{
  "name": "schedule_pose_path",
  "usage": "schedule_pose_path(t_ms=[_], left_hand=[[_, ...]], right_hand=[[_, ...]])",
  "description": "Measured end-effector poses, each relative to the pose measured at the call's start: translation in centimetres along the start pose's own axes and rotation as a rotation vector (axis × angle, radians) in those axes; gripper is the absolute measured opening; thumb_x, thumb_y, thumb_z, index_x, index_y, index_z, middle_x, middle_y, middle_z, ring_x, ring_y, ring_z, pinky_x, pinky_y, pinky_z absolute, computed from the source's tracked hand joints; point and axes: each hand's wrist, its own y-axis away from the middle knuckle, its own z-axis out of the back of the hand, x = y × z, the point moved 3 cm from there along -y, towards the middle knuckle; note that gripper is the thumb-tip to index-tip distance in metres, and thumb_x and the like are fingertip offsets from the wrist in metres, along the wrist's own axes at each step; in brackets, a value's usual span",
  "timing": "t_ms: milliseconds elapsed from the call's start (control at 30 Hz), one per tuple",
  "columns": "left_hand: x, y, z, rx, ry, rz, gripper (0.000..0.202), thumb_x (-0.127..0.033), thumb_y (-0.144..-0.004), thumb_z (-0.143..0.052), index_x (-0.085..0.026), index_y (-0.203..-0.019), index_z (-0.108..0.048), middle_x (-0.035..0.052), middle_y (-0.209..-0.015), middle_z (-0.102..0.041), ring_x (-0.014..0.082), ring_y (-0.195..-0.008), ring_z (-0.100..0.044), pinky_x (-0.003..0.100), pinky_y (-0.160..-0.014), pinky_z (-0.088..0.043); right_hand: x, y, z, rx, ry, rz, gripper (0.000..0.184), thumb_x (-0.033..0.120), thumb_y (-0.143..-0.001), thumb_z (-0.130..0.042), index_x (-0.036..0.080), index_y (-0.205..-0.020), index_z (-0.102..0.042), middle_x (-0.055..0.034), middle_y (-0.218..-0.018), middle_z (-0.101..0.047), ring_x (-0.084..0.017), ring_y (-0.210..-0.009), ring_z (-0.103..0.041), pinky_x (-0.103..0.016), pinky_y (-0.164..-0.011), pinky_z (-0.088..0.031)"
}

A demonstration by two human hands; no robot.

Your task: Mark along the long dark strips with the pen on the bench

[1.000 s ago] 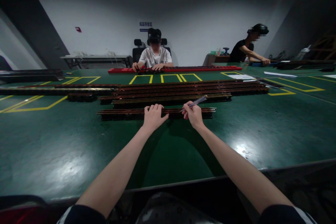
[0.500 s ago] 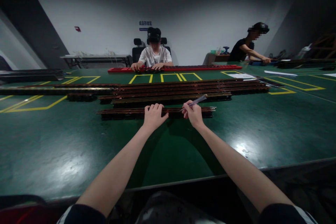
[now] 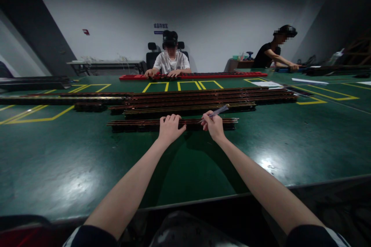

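Observation:
A long dark strip with copper-coloured rods along its top (image 3: 133,124) lies crosswise on the green table in front of me. My left hand (image 3: 170,128) rests across its middle, fingers laid over the top and thumb stretched out to the right. Further right, my right hand (image 3: 213,124) is closed in a pen-like hold around a slim screwdriver with a clear handle (image 3: 220,110). Its handle slants up to the right, and the thin metal tip points down-left onto the strip. What exactly the tip touches is too small to tell.
Behind the strip lies a stack of similar long strips (image 3: 203,96), with a short dark piece (image 3: 90,107) to its left. A co-worker (image 3: 171,61) sits opposite at a red tray (image 3: 232,75); another person (image 3: 269,54) works at the far right. Paper (image 3: 266,83) lies beyond the stack.

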Motion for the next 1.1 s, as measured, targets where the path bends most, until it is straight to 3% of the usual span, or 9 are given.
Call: schedule_pose_path(t_ms=[167,567,1100], left_hand=[[-0.08,0.07,0.09,-0.003,0.016,-0.002,0.036,-0.043,-0.089,-0.046,-0.018,-0.111,-0.061,0.0124,-0.113,-0.065,0.0286,-0.107,-0.057,0.048,-0.099,-0.035],[-0.20,0.15,0.18,0.004,-0.011,-0.010,0.039,-0.041,-0.090,-0.045,-0.017,-0.116,-0.062,0.0122,-0.119,-0.064,0.0290,-0.110,-0.056,0.049,-0.099,-0.035],[0.00,0.19,-0.16,-0.041,0.024,-0.035,0.034,-0.020,-0.088,-0.040,-0.019,-0.113,-0.063,0.0106,-0.116,-0.066,0.0261,-0.109,-0.057,0.049,-0.101,-0.035]], right_hand=[[-0.07,-0.02,0.00,0.005,-0.009,0.001,0.028,0.039,-0.081,-0.059,0.018,-0.065,-0.052,0.0023,-0.051,-0.056,-0.008,-0.036,-0.050,-0.018,-0.035,-0.038],[-0.19,-0.18,-0.09,-0.007,-0.001,-0.006,0.030,0.043,-0.079,-0.061,0.018,-0.064,-0.051,0.0029,-0.048,-0.055,-0.007,-0.034,-0.049,-0.017,-0.033,-0.036],[-0.34,-0.12,-0.11,0.044,0.006,0.053,0.039,0.053,-0.080,-0.059,0.017,-0.067,-0.053,0.0000,-0.056,-0.059,-0.007,-0.037,-0.051,-0.018,-0.035,-0.039]])
